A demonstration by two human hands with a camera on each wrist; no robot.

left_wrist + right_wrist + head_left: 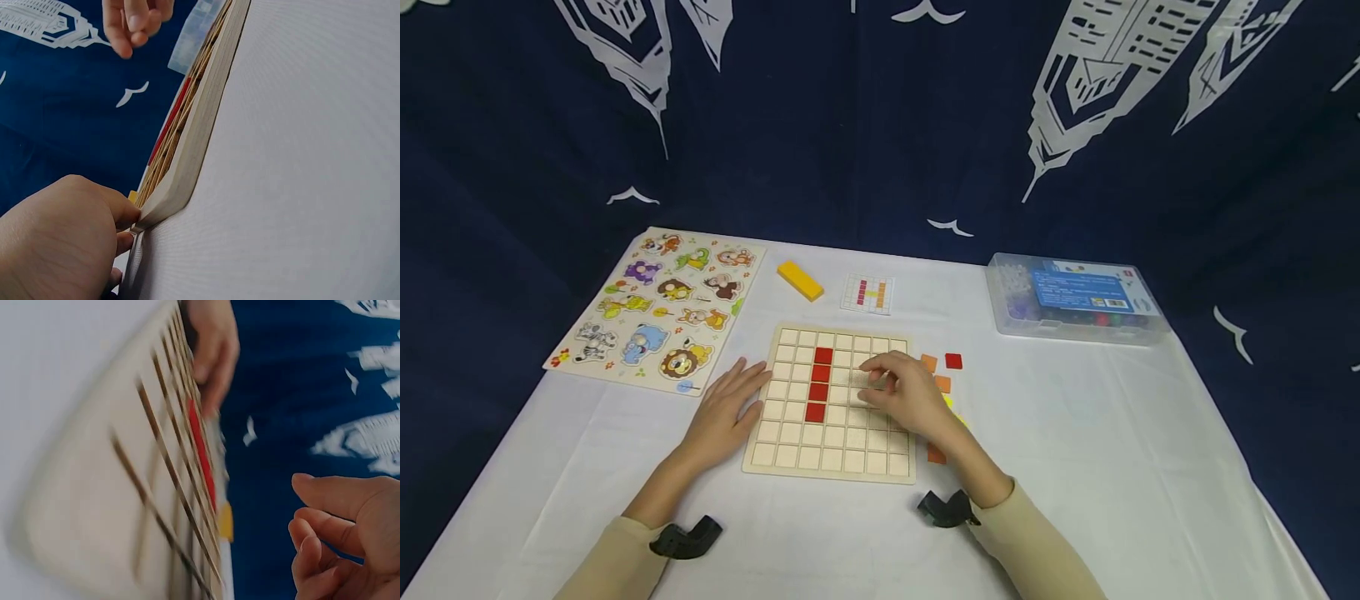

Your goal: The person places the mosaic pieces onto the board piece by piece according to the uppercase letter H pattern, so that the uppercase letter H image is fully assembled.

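Observation:
A wooden grid board (805,457) lies on the table, with several red square tiles (818,392) in one upright column left of its middle. My left hand (722,421) rests at the board's left edge, its fingertips against the rim; the left wrist view shows the fingers (125,209) at the corner. Over the right half of the board hovers my right hand (913,398), thumb and forefinger apart. In the right wrist view, that hand (350,537) has nothing between thumb and loosely bent fingers. Orange tiles (942,384), yellow tiles (948,402) and a red tile (953,361) lie beside the board, partly hidden by this hand.
Behind the board lie a small pattern card (868,293) and a yellow block (801,281). An animal puzzle board (658,312) is at the left. A clear plastic case (1075,298) with a blue label stands at the back right, before a dark blue curtain (850,125).

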